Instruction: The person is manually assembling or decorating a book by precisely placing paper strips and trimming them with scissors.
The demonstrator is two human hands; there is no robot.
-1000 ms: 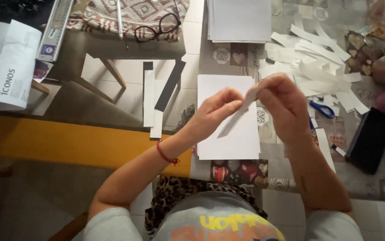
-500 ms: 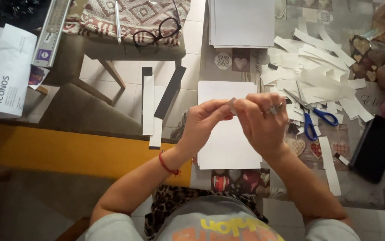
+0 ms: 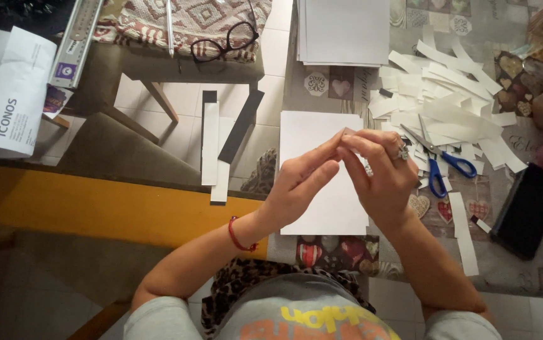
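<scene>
Above the white sheet (image 3: 322,182) on the tabletop (image 3: 523,277), the left hand (image 3: 300,186) and right hand (image 3: 382,173) meet, fingers pinching a small paper piece (image 3: 347,133) between their tips. Blue-handled scissors (image 3: 438,160) lie just beside the right hand, near a heap of paper strips (image 3: 448,107).

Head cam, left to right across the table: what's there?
White leaflet → ruler → eyeglasses → left hand → right hand → blue-handled scissors → black case.

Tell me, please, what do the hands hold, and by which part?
Both hands, left hand and right hand, pinch a small paper piece between their fingertips; which part is hidden.
</scene>
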